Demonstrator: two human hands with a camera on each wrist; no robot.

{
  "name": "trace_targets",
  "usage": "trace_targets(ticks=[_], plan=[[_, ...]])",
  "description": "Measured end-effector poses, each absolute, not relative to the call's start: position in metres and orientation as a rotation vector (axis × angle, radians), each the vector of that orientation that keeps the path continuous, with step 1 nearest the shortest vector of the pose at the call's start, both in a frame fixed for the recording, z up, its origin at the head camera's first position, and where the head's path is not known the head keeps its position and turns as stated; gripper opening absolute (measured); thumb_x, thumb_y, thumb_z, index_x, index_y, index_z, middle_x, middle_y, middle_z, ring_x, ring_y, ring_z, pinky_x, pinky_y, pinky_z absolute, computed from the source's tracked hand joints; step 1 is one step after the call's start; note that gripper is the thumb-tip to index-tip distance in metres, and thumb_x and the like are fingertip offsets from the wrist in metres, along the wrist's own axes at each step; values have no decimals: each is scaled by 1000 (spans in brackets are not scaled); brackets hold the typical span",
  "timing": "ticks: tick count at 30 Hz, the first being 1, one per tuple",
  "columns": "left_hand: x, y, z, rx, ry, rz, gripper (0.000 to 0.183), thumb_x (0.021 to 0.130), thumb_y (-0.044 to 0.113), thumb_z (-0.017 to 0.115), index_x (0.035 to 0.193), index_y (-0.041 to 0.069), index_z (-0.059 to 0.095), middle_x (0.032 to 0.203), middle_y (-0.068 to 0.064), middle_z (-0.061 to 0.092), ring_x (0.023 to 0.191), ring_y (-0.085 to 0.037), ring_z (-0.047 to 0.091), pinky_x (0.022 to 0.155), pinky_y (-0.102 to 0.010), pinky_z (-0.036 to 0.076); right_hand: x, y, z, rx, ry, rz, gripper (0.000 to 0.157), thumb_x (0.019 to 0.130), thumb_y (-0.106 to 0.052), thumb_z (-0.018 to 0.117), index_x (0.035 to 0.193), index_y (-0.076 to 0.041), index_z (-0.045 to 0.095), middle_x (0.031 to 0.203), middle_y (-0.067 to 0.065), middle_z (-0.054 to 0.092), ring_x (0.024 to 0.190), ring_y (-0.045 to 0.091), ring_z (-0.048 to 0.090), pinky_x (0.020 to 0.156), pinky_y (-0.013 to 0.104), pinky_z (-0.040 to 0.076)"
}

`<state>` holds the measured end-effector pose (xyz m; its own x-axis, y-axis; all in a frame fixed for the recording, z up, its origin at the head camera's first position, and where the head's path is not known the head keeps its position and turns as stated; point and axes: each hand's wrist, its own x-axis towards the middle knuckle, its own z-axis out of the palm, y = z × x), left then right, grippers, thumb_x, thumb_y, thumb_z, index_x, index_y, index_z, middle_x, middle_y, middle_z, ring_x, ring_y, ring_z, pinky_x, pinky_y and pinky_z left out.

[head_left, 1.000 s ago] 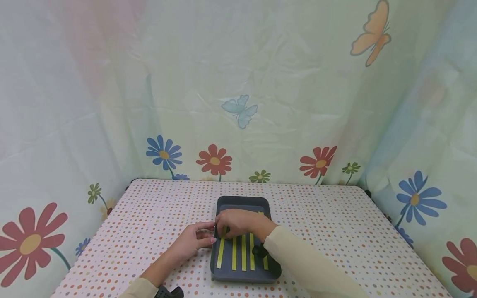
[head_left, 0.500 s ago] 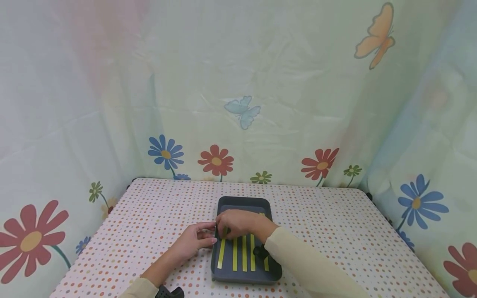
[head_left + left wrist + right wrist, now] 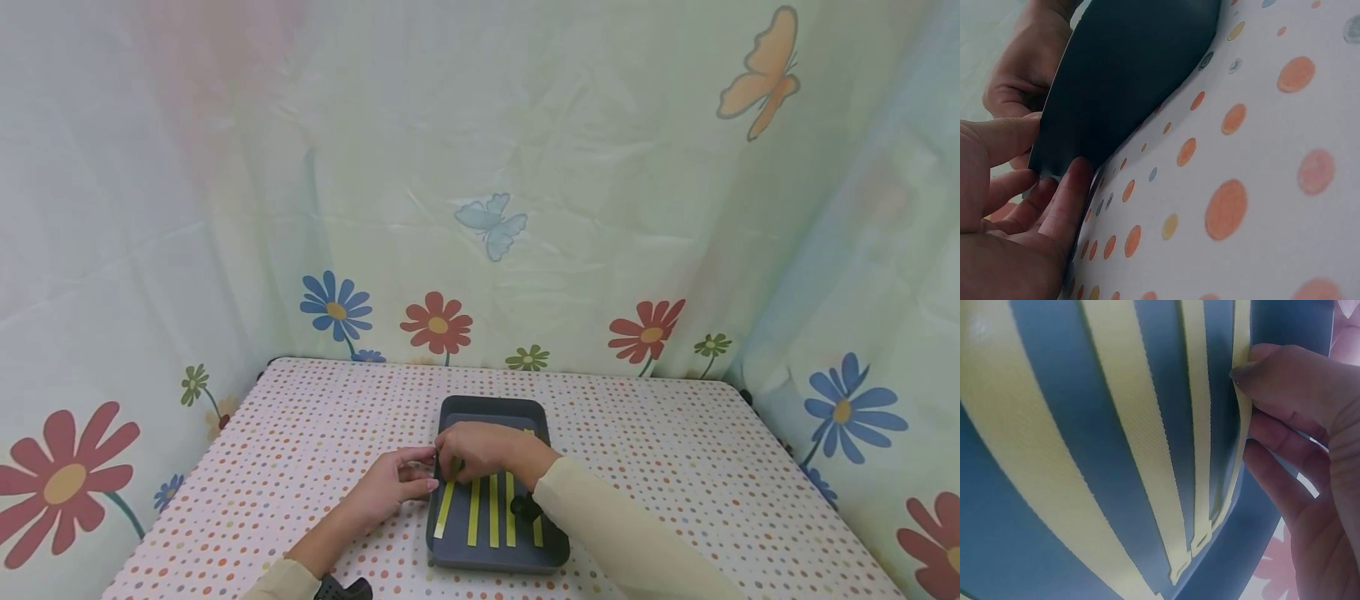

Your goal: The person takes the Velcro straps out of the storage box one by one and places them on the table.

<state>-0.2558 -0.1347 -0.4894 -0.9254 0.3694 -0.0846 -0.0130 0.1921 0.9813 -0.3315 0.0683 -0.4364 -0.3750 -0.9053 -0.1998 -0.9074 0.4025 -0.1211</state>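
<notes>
A dark grey-blue rectangular tray [image 3: 498, 558] stands on the table with several long yellow tape strips [image 3: 493, 512] running lengthwise along its floor. My right hand [image 3: 480, 448] reaches over the tray to its left side. In the right wrist view, its thumb and fingers pinch the outermost yellow tape strip [image 3: 1242, 337], which bows away from the floor there. My left hand [image 3: 384, 487] is at the tray's left side. The left wrist view shows its fingertips [image 3: 1077, 172] touching the outer wall [image 3: 1125, 69] and rim. My right hand and forearm hide part of the strips.
A white table cover with coloured dots [image 3: 637, 442] lies under the tray. Behind and at both sides hangs a pale curtain [image 3: 585, 208] printed with flowers and butterflies. A black wrist strap [image 3: 343, 588] shows at my left wrist.
The head view has shifted slightly. The lower end of the leftmost yellow tape strip has moved a little to the left within the tray. Both hands stay almost where they were.
</notes>
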Motion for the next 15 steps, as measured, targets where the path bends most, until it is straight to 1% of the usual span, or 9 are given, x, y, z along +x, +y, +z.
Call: trace_targets(ticks=[7, 15], plan=[[-254, -135, -490, 344, 2171, 1793, 64, 94, 15, 75, 149, -3, 48, 144, -22, 57, 108, -17, 69, 86, -32, 62, -333, 68, -438, -1634, 2415, 28, 14, 86, -12, 83, 95, -22, 82, 98, -12, 67, 87, -2, 59, 80, 11, 51], [-258, -135, -491, 323, 2200, 1766, 65, 93, 18, 76, 150, 2, 49, 142, -18, 59, 107, -16, 69, 85, -31, 61, -334, 66, -436, -1613, 2433, 46, 16, 84, -11, 84, 94, -23, 82, 97, -13, 66, 86, -1, 58, 79, 13, 52]])
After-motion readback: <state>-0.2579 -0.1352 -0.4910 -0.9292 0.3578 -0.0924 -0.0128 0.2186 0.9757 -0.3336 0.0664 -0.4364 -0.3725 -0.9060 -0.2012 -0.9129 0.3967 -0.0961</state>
